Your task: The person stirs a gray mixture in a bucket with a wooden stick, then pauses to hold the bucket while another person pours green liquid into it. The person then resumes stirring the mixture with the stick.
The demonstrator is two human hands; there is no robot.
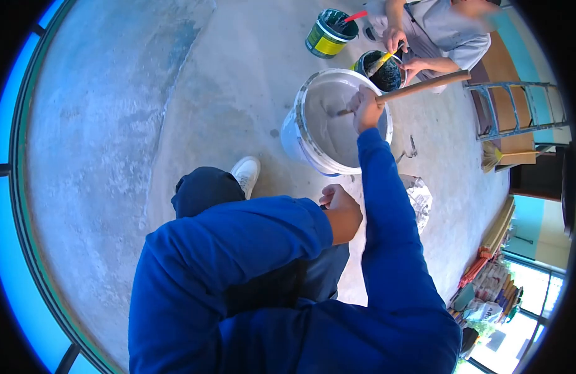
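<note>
My right hand [367,110] is closed around a wooden stick [425,86], whose lower end dips into a thick grey mixture [328,118]. The mixture fills much of a white bucket [290,134] on the floor in front of me. My right forearm reaches across the bucket's right rim. My left hand [344,209] is curled closed near my knee, below the bucket and apart from it. I see nothing held in it, though its palm is hidden.
A co-worker [453,31] crouches beyond the bucket, holding a yellow-handled brush [381,62] in a dark bucket [393,81]. Another bucket [325,43] has a red-handled tool [355,16]. A ladder [518,132], a broom [490,156] and stacked bags [490,283] are at right.
</note>
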